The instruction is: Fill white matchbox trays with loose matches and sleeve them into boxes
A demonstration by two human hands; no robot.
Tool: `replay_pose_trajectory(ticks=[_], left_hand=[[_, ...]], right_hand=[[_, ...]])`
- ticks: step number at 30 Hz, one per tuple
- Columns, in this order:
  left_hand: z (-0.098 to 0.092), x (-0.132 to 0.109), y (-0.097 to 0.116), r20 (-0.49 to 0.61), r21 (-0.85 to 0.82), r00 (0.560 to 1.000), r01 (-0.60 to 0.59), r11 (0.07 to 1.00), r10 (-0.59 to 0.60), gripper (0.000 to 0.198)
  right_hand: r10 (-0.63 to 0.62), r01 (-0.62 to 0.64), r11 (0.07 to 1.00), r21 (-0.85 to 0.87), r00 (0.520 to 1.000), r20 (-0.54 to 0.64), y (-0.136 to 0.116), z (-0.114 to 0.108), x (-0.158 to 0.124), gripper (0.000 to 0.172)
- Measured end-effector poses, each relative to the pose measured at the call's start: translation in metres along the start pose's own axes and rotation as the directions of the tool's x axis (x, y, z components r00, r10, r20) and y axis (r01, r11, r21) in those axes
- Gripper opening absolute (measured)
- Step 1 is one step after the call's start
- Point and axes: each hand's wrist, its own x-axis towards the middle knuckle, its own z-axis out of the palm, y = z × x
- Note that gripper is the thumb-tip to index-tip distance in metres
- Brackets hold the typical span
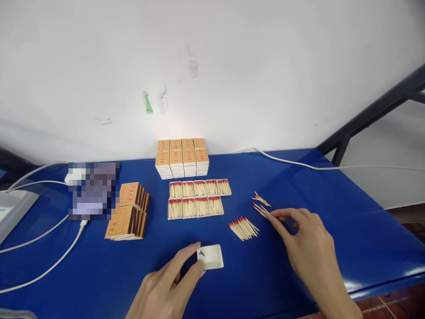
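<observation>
Between the thumb and fingers of my left hand (169, 281) is an empty white matchbox tray (213, 257), with a dark mark on its inside. My right hand (307, 248) pinches a few red-tipped matches (262, 210) at their bare ends. Just beyond them lies a small scatter of loose matches (262, 199). A fanned pile of matches (244, 228) rests on the blue table between my two hands. Past the tray, two rows of filled matchbox trays (195, 207) stand side by side, match heads pointing away from me.
Stacked closed matchboxes (182, 158) stand against the white wall. More orange matchbox sleeves (128, 212) are piled at the left, beside a blurred-out object (94, 190). White cables (63, 261) cross the left side, and another cable (299, 165) runs along the back right.
</observation>
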Motion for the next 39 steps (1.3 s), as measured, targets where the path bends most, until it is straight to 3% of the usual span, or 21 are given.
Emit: replay_pose_trajectory(ticks=[4, 14, 22, 29, 39], left_hand=[[0.0, 0.0, 0.001, 0.011, 0.009, 1.0, 0.004, 1.0, -0.005, 0.043], [0.006, -0.004, -0.001, 0.004, 0.02, 1.0, -0.004, 1.0, 0.004, 0.042], [0.002, -0.002, -0.001, 0.008, 0.028, 1.0, 0.002, 1.0, -0.002, 0.044], [0.004, -0.003, -0.002, 0.019, -0.004, 1.0, 0.003, 1.0, -0.003, 0.044], [0.004, -0.003, 0.0, 0.003, 0.009, 1.0, 0.02, 1.0, -0.02, 0.043]], right_hand=[[0.03, -0.03, 0.999, 0.015, 1.0, -0.001, -0.005, -0.005, -0.002, 0.081], [0.039, -0.056, 0.989, 0.134, 0.991, 0.127, -0.023, 0.007, -0.012, 0.078], [0.04, -0.05, 0.993, 0.111, 0.995, 0.093, -0.017, -0.002, -0.009, 0.078], [0.009, -0.023, 0.996, 0.091, 0.987, 0.158, -0.009, -0.009, -0.01, 0.077], [0.008, -0.021, 0.997, 0.077, 0.987, 0.159, -0.009, -0.008, -0.012, 0.076]])
